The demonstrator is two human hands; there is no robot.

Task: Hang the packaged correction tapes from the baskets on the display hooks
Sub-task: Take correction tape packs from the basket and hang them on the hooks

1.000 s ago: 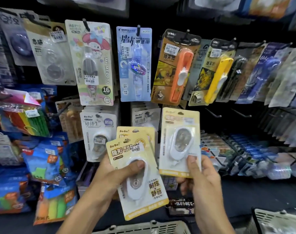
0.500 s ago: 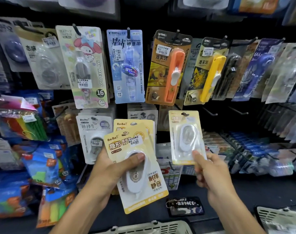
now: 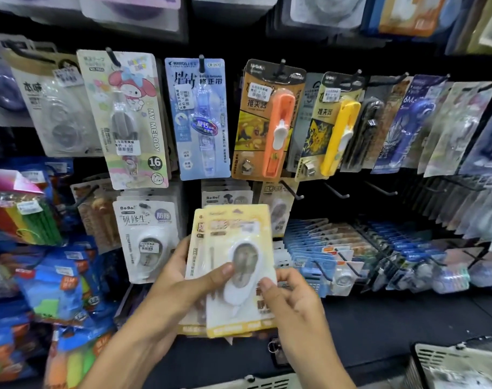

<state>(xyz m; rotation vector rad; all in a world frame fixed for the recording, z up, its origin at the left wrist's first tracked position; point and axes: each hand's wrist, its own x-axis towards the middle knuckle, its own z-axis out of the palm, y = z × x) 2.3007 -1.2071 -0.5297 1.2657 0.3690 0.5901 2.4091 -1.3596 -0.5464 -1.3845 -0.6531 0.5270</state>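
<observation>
Left hand (image 3: 180,287) and right hand (image 3: 291,307) grip upright yellow correction tape packs (image 3: 239,276), hang-holes up.

Looks like a stationery shop: price-stickered blister packs (image 3: 197,119) hanging in rows on display hooks (image 3: 337,192) across a dark wall.

- Left hand (image 3: 169,290) gripping a small stack of yellow packaged correction tapes (image 3: 236,270), thumb pressed on the front pack's white blister.
- Right hand (image 3: 292,307) pinching the front pack's right edge, thumb on the card face.
- Behind, a dark display wall with hanging packs: a My Melody pack (image 3: 129,116), a blue pack (image 3: 198,116), an orange tool pack (image 3: 267,119), a yellow tool pack (image 3: 329,124).
- Bare hook (image 3: 292,190) just above the stack, to its right.
- Pale basket (image 3: 461,363) at lower right; another basket rim (image 3: 256,381) at the bottom edge.
</observation>
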